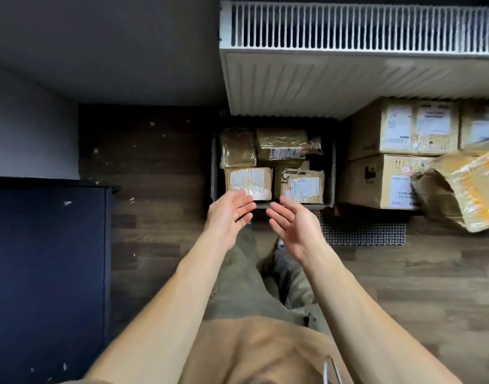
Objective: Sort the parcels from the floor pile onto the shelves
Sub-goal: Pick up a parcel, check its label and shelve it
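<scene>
Several small brown parcels lie in a dark crate on the floor under a radiator. The near left one is a taped box with a white label; beside it sits another labelled box. Two wrapped parcels lie behind them. My left hand and my right hand hover just in front of the crate, palms facing each other, fingers apart, holding nothing.
A white radiator overhangs the crate. Stacked large cardboard boxes stand to the right, with a crumpled yellow-taped parcel leaning on them. A dark blue cabinet stands at the left. A grey grid mat lies on the wood floor.
</scene>
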`<action>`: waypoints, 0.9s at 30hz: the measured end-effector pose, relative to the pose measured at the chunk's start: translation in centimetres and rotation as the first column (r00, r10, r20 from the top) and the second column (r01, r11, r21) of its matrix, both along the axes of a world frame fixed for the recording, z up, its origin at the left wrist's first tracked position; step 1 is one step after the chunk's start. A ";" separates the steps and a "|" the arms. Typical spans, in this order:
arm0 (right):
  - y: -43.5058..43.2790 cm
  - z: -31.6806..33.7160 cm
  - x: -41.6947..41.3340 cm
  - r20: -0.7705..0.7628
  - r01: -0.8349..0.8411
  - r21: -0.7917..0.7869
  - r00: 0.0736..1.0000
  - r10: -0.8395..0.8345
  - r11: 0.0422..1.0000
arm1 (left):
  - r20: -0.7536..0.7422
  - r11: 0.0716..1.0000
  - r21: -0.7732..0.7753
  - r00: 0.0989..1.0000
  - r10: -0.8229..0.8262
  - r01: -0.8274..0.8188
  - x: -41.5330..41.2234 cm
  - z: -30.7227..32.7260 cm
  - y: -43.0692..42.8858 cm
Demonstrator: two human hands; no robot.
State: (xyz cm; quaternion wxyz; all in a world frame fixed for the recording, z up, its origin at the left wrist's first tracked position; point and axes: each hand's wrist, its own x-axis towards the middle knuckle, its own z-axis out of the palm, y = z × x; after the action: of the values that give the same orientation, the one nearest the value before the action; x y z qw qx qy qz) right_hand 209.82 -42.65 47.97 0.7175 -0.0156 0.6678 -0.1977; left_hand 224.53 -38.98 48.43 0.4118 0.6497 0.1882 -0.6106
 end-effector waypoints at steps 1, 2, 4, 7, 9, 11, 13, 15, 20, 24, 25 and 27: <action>-1.1 -1.3 0.5 -0.010 -0.034 -0.007 0.999 0.034 0.999 | 0.011 0.999 0.008 0.999 -0.036 0.036 0.5 -1.2 -1.3; -2.1 -2.8 0.8 -0.015 -0.070 -0.011 0.997 0.070 0.997 | 0.027 0.997 0.014 0.997 -0.077 0.077 1.0 -2.6 -2.6; -4.1 -6.6 1.4 -0.026 -0.136 -0.013 0.990 0.136 0.991 | 0.070 0.989 0.022 0.986 -0.150 0.149 1.8 -5.7 -5.0; -7.2 -12.8 1.2 -0.073 -0.296 -0.017 0.953 0.294 0.955 | 0.131 0.973 0.045 0.964 -0.232 0.228 2.6 -11.1 -8.0; -9.3 -17.0 0.5 -0.129 -0.398 -0.045 0.912 0.390 0.916 | 0.166 0.951 0.067 0.937 -0.308 0.301 2.6 -14.8 -9.6; -12.1 -20.9 -0.7 -0.271 -0.523 -0.044 0.826 0.494 0.851 | 0.195 0.899 0.093 0.878 -0.438 0.428 2.4 -18.1 -11.1; -15.2 -24.6 -1.9 -0.421 -0.620 -0.066 0.728 0.542 0.782 | 0.243 0.814 0.125 0.777 -0.580 0.568 2.1 -21.1 -12.5; -18.6 -27.8 -2.8 -0.511 -0.694 -0.074 0.643 0.570 0.716 | 0.293 0.766 0.141 0.712 -0.638 0.628 1.8 -24.3 -14.2; -24.0 -33.4 -4.4 -0.683 -0.796 -0.021 0.453 0.573 0.604 | 0.307 0.816 0.113 0.761 -0.571 0.567 1.5 -31.8 -17.9; -24.5 -35.3 -5.3 -0.654 -0.810 -0.006 0.447 0.611 0.586 | 0.220 0.849 0.103 0.821 -0.527 0.518 0.9 -34.6 -19.5; -24.2 -35.2 -5.4 -0.584 -0.781 -0.029 0.520 0.624 0.624 | 0.201 0.861 0.099 0.837 -0.509 0.499 0.7 -34.6 -19.5; -23.2 -34.6 -5.6 -0.525 -0.719 -0.064 0.614 0.589 0.692 | 0.207 0.878 0.095 0.853 -0.479 0.469 0.3 -34.2 -19.3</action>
State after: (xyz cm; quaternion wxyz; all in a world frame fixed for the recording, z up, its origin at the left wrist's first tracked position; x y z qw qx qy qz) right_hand 204.19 -65.81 13.42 0.5479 -0.4043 0.7323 0.0020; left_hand 224.83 -58.30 14.27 0.2540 0.7490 -0.0129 -0.6118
